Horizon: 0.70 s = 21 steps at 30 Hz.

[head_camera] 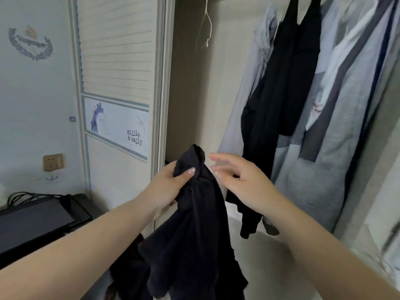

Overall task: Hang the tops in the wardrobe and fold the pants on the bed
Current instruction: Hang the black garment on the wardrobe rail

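Note:
My left hand (171, 182) grips the bunched upper end of a black top (190, 234), which hangs down in folds in front of the open wardrobe. My right hand (236, 178) hovers just right of that bunched end, fingers spread and relaxed, holding nothing. An empty white wire hanger (206, 27) hangs at the upper left inside the wardrobe. To the right, black garments (285, 87) and light blue and grey tops (346, 105) hang in a row.
The louvred wardrobe door (116, 83) with a giraffe sticker stands at the left of the opening. A black device (39, 219) with cables sits at lower left. A wall socket (53, 162) is on the pale wall. The wardrobe floor (270, 263) shows below the clothes.

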Each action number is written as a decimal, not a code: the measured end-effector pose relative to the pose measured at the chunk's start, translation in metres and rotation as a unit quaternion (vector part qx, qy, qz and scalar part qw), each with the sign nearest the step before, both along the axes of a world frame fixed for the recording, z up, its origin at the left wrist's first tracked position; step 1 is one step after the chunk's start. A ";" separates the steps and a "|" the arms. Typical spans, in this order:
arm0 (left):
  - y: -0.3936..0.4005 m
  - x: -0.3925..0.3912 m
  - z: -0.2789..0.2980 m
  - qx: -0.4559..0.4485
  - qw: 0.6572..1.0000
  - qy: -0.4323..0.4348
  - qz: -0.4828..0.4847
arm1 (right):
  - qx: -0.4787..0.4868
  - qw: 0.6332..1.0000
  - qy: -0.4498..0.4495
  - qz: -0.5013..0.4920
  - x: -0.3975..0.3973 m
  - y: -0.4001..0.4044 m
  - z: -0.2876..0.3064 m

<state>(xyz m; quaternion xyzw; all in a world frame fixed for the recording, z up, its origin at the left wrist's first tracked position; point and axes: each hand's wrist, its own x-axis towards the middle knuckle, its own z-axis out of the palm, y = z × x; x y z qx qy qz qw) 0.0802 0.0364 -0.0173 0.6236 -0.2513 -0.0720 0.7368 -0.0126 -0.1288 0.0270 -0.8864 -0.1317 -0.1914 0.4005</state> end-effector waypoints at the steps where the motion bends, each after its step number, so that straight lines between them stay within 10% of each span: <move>1: -0.002 0.010 0.000 -0.011 1.000 0.021 0.002 | -0.013 0.999 -0.020 -0.032 0.000 -0.004 -0.006; 9: -0.024 0.064 0.009 -0.086 0.990 0.112 -0.010 | -0.151 0.959 0.234 -0.059 0.010 0.011 -0.070; 21: -0.020 0.110 -0.003 0.080 0.992 -0.068 0.071 | 0.041 0.991 -0.027 -0.121 0.075 -0.009 -0.031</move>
